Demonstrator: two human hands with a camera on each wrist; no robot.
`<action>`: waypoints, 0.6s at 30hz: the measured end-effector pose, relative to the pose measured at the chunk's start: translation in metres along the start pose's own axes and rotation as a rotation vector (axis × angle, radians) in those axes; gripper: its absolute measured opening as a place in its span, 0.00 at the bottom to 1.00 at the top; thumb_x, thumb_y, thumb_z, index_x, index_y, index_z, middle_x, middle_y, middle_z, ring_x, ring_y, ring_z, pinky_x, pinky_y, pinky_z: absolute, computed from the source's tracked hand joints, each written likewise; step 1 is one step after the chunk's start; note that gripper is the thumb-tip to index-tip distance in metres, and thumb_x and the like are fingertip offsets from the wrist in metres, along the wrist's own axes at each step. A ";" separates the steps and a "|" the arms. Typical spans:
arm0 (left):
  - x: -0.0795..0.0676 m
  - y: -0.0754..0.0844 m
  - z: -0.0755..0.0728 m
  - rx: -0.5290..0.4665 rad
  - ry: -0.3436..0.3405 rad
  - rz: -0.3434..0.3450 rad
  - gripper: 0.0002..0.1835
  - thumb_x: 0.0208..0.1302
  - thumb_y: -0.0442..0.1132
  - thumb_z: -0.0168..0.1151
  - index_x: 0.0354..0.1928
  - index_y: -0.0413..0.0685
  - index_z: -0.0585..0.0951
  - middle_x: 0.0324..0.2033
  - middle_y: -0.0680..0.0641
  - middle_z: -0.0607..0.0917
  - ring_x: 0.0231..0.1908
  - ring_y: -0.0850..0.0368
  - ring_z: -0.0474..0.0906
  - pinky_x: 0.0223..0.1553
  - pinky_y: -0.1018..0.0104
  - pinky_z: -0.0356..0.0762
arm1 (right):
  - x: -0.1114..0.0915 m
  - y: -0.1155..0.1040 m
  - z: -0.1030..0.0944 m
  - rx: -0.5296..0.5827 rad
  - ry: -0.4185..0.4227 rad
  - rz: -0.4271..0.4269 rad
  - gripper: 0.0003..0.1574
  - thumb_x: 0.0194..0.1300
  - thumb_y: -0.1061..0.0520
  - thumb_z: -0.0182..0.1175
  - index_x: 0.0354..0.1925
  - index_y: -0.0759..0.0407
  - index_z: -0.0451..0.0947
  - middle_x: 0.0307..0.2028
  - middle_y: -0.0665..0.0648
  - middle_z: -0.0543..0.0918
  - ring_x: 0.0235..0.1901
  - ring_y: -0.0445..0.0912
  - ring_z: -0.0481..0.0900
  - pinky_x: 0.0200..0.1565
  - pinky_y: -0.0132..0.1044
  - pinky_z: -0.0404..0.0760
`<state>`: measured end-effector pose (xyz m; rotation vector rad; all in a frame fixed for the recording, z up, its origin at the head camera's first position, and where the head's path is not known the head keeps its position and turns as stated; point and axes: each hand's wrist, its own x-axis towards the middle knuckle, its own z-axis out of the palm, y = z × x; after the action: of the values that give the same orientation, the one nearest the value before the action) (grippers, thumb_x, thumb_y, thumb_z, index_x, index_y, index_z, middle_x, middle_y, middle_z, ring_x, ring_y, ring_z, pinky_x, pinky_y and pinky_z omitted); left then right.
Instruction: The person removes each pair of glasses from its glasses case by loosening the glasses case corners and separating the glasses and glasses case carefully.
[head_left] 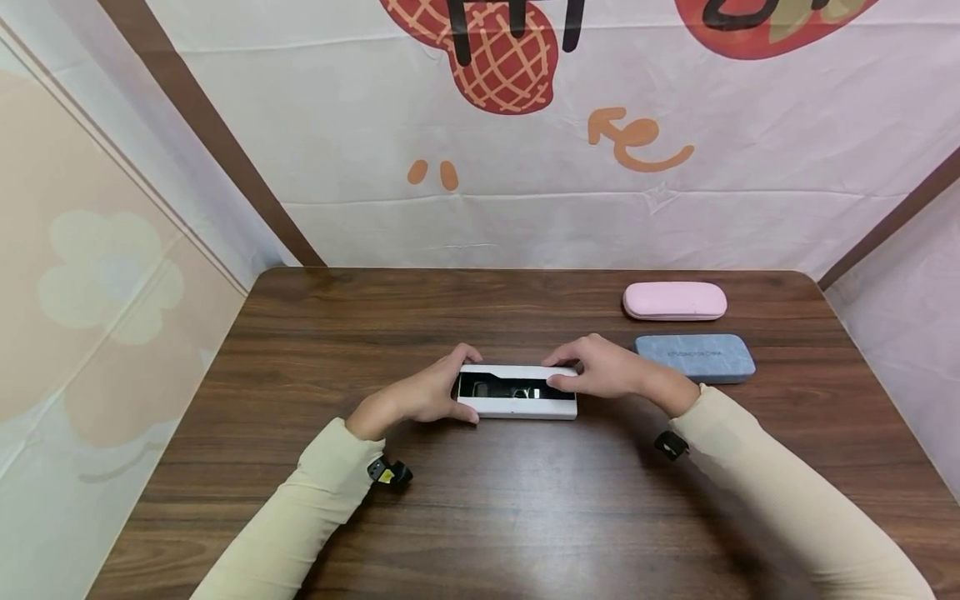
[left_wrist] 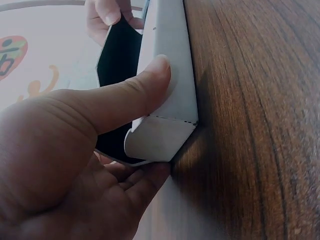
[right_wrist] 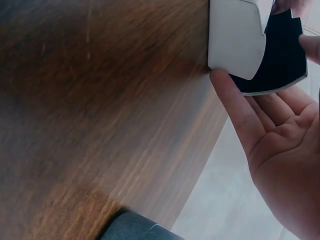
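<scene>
A white glasses case with a black inside lies on the table, its flap lid raised. Small shiny parts show within, too unclear to name. At the case's left end, my left hand grips it, the thumb on the near wall and the fingers at the far side. The right hand holds the flap at the other end. In the right wrist view, its thumb lies on the flap's black lining, with fingers behind and one fingertip at the case's bottom corner.
Beyond the right forearm lies a blue case with lettering. A pink case sits farther back, close to the far edge of the brown wooden table. A printed cloth hangs behind the table.
</scene>
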<state>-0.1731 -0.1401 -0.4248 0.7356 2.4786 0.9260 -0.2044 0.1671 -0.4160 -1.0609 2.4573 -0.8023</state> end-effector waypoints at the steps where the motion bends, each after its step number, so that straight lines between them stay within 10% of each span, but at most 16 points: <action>1: 0.000 0.000 0.000 0.001 0.006 0.006 0.41 0.52 0.38 0.81 0.62 0.37 0.64 0.57 0.37 0.74 0.62 0.41 0.69 0.65 0.46 0.65 | 0.000 0.000 0.000 0.000 0.002 0.008 0.20 0.73 0.51 0.61 0.58 0.58 0.83 0.54 0.55 0.86 0.53 0.47 0.83 0.52 0.45 0.81; 18: -0.002 0.001 0.000 -0.054 0.027 0.008 0.53 0.52 0.36 0.81 0.73 0.42 0.56 0.72 0.36 0.62 0.73 0.38 0.54 0.70 0.40 0.56 | 0.003 0.004 0.007 0.066 0.168 0.073 0.17 0.77 0.51 0.57 0.55 0.59 0.83 0.49 0.54 0.88 0.52 0.48 0.84 0.54 0.48 0.81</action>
<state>-0.1709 -0.1408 -0.4232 0.7198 2.4653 1.0088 -0.2049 0.1650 -0.4243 -0.9081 2.5718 -0.9778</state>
